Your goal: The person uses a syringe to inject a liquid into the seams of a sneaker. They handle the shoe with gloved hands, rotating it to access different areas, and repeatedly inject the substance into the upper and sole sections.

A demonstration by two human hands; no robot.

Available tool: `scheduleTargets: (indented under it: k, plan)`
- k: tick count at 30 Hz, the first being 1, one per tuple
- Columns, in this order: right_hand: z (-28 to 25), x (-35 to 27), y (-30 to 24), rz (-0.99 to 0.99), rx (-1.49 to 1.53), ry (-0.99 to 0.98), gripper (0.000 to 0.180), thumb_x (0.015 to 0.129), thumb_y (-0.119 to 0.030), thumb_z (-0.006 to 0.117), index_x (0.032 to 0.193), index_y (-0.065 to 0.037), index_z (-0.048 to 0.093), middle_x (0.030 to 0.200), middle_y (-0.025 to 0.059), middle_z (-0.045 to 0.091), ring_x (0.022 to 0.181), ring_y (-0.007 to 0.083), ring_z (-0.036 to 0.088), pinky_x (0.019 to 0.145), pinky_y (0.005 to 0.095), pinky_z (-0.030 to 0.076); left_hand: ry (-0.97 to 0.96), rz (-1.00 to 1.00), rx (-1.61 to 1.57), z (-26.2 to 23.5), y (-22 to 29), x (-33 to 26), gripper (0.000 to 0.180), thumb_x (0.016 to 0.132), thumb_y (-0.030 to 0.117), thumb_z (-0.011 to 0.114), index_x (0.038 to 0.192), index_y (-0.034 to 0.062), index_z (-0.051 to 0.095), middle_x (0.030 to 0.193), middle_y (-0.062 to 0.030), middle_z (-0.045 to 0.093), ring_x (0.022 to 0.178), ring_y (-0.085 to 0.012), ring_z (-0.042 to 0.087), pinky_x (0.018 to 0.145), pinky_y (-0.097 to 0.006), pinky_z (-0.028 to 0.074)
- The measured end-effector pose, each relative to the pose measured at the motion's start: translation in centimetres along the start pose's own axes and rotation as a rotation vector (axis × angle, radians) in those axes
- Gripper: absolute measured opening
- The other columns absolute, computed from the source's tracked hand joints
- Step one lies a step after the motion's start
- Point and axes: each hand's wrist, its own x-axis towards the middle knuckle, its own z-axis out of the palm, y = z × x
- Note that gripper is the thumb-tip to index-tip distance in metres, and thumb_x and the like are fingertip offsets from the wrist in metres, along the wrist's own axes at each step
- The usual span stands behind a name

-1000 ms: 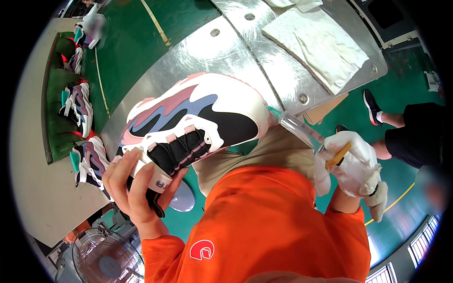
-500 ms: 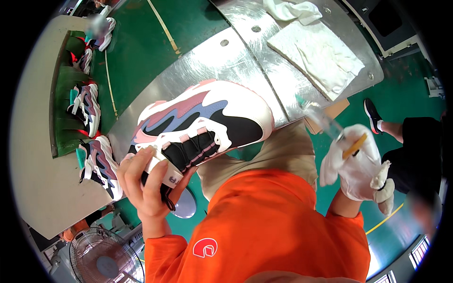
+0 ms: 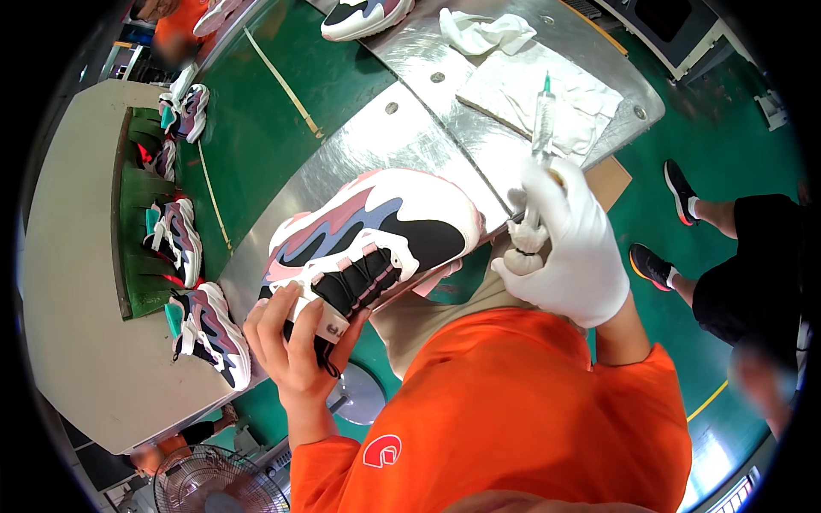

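My bare left hand (image 3: 299,346) grips a sneaker (image 3: 376,222) by its tongue and collar, its fingers over the pale tongue tab. The sneaker is white, pink, mauve, blue and black with dark laces. It lies tilted on its side at the near edge of the metal table, toe to the right. In a white glove, my right hand (image 3: 577,252) is closed around a clear syringe (image 3: 544,124) with a green tip pointing away from me. A white cloth bundle (image 3: 525,239) tied with a dark band shows at the same hand, near the toe. Its handle is mostly hidden.
The metal table (image 3: 376,145) carries a folded white cloth pad (image 3: 560,98), a crumpled cloth (image 3: 487,32) and another shoe (image 3: 363,19). At left, several similar sneakers (image 3: 209,333) stand along a green rack (image 3: 128,231). A person's legs (image 3: 727,214) are at right; a fan (image 3: 218,483) stands lower left.
My right hand has swung left from the far right to beside the toe, with the syringe now pointing away. My left hand keeps its grip. The view has shifted, bringing another shoe into sight.
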Motion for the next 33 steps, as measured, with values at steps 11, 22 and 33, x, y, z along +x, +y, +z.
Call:
scheduleTargets:
  k: [11,22,33]
  plan:
    - [1.3,-0.6,1.0,-0.041,-0.111,-0.035,0.055,0.064,-0.016,0.074,0.117,-0.021,0.060,0.098,0.0164,0.052,0.079,0.0337,0.059,0.068,0.0424,0.051,-0.041,-0.035,-0.068,0.0,-0.2,2.2,0.062,0.060,0.025,0.091,0.109,0.0091,0.058,0.110,-0.0130,0.062,0.092,-0.0308,0.058,0.077,-0.041,0.045]
    - [0.4,1.0,2.6,-0.095,-0.069,-0.108,0.051,0.065,-0.016,0.074,0.114,-0.024,0.063,0.094,0.0122,0.052,0.080,0.0310,0.059,0.066,0.0407,0.050,-0.074,-0.044,-0.084,0.3,0.0,3.6,0.064,0.059,0.025,0.092,0.110,0.0095,0.056,0.108,-0.0123,0.061,0.092,-0.0296,0.060,0.078,-0.040,0.044]
    - [0.6,2.1,3.5,-0.258,-0.065,-0.102,0.049,0.064,-0.010,0.069,0.111,-0.022,0.065,0.093,0.0116,0.054,0.079,0.0298,0.058,0.064,0.0393,0.049,-0.059,-0.056,-0.066,0.3,-0.4,3.0,0.063,0.059,0.027,0.092,0.108,0.0102,0.056,0.108,-0.0116,0.061,0.091,-0.0285,0.060,0.079,-0.041,0.043]
